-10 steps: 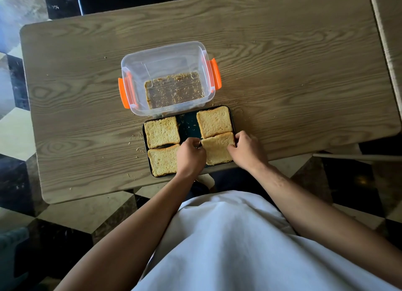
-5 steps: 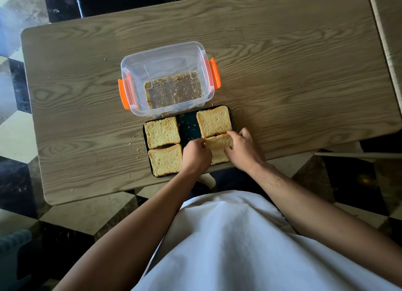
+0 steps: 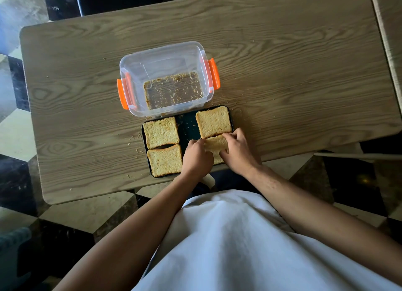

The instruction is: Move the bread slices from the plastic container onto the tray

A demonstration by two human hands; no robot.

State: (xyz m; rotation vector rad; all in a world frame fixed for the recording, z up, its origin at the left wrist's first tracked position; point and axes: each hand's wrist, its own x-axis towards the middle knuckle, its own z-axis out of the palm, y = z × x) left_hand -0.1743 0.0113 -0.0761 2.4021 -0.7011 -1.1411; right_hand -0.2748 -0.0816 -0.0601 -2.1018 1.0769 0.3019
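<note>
Wooden table [image 3: 282, 73]: left hand [image 3: 196, 158], right hand [image 3: 238, 152] both gripping bread slice [image 3: 215, 144] on tray [image 3: 188, 127].

- No text, label, brand, number or sign can be read anywhere in the head view.
- The clear plastic container with orange side clips [image 3: 165, 77] bears no legible print.
- The dark rectangular tray [image 3: 188, 127] shows no marking.
- The wood-grain table top [image 3: 282, 62] carries no writing.
</note>
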